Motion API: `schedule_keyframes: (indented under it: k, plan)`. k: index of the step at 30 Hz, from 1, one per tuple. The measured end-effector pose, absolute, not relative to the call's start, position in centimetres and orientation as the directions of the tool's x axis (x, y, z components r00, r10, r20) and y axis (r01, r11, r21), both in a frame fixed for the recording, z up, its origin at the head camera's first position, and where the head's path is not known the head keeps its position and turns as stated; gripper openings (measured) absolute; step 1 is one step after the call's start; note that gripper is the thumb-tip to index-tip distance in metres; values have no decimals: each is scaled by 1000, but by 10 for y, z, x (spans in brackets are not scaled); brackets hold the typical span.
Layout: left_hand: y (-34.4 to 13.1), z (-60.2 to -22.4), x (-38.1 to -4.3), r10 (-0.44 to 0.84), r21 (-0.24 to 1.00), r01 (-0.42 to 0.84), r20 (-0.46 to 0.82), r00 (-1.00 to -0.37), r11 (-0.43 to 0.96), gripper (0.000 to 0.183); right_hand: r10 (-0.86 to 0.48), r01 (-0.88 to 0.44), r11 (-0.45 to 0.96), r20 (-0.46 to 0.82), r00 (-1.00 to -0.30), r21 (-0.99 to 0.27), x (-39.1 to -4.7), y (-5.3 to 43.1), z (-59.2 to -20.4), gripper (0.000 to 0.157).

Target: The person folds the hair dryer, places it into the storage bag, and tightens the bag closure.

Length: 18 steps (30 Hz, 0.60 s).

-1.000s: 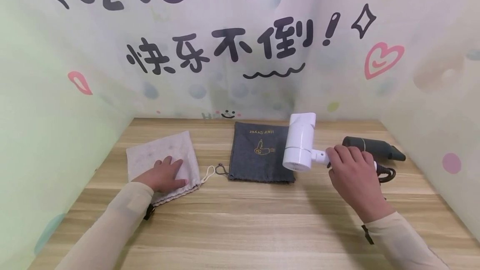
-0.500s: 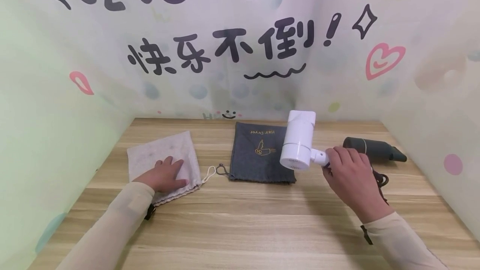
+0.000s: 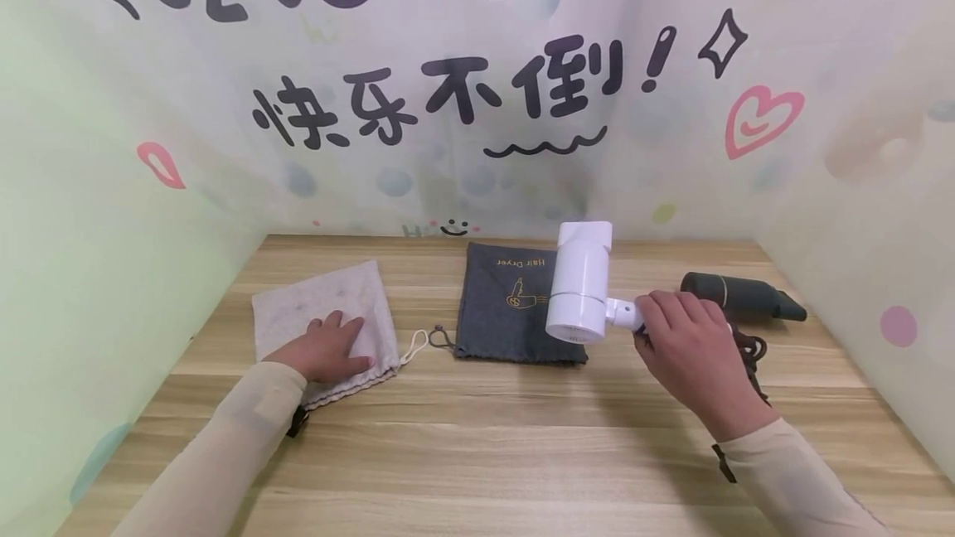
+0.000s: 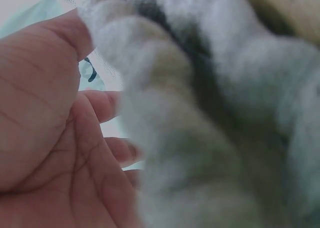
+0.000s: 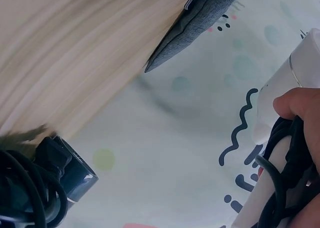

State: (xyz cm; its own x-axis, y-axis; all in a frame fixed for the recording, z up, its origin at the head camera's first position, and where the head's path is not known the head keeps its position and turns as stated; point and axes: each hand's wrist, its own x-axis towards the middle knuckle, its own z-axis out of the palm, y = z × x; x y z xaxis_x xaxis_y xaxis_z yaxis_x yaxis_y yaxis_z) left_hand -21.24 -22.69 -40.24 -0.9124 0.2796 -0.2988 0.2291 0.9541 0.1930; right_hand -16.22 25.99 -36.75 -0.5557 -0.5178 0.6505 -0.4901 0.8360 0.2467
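A white hair dryer (image 3: 582,280) is held by its handle in my right hand (image 3: 690,359), its barrel raised above the right side of the dark grey drawstring pouch (image 3: 492,330). In the right wrist view, a looped black cord (image 5: 272,188) runs along the white handle, pressed under the fingers. My left hand (image 3: 328,349) rests on a pale drawstring pouch (image 3: 313,305) at the left, fingers loosely spread. The left wrist view shows the pouch's ruffled hem (image 4: 185,113) up close, hiding some fingertips.
A black hair dryer (image 3: 746,297) with its coiled cord lies at the back right, beyond my right hand. Cord loops (image 3: 440,338) of the two pouches lie between them on the wooden table (image 3: 477,454). A printed cloth (image 3: 418,205) hangs behind.
My right hand has carried the white hair dryer a little to the left, over the dark pouch's edge. The left hand has stayed still on the pale pouch.
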Motion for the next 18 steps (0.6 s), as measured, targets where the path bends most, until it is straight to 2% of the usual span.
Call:
schedule_keyframes:
  k: [7,18]
  plan:
    - [-227,-404,-212,280,193,230,-295,-913,954,77,-522,-490,836,635,-569,247,-163,260,-370,46]
    - [-226,-400,-208,297,179,261,-221,-929,949,74,-518,-511,829,651,-555,225,-162,253,-371,42]
